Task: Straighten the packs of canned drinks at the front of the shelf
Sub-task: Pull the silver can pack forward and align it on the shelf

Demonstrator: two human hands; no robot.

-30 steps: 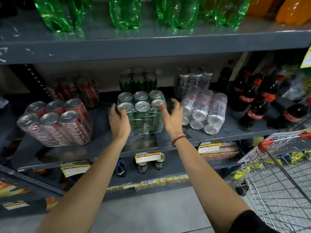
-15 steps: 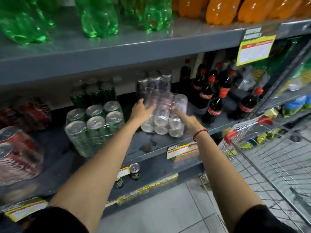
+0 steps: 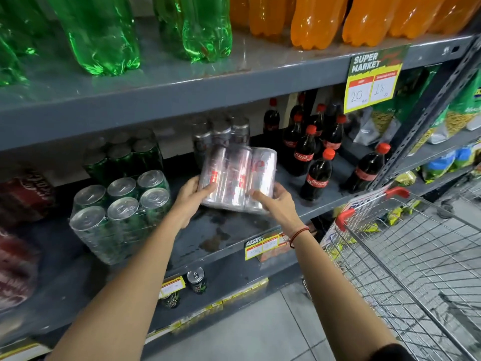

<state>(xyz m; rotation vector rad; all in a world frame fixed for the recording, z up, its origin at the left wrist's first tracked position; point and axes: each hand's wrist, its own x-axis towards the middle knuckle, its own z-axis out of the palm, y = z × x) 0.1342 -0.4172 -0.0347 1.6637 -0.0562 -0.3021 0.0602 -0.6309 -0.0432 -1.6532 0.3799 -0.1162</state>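
Observation:
A shrink-wrapped pack of silver cans [image 3: 238, 175] is tipped up off the grey middle shelf [image 3: 226, 230], its can bottoms toward me. My left hand [image 3: 192, 196] grips its lower left corner and my right hand [image 3: 273, 201] grips its lower right side. A pack of green cans [image 3: 119, 212] stands upright at the shelf front to the left. At the far left edge lies a blurred pack of red cans [image 3: 15, 267]. More silver cans [image 3: 221, 134] and green cans [image 3: 125, 155] stand behind.
Cola bottles with red caps [image 3: 316, 173] stand just right of the silver pack. A wire shopping cart [image 3: 406, 256] with red handles is close on the right. Green and orange bottles line the shelf above. Loose cans [image 3: 196, 280] sit on the lower shelf.
My hands left the green pack and moved right to the silver pack. They now grip it and have tilted it up off the shelf. The view swung right.

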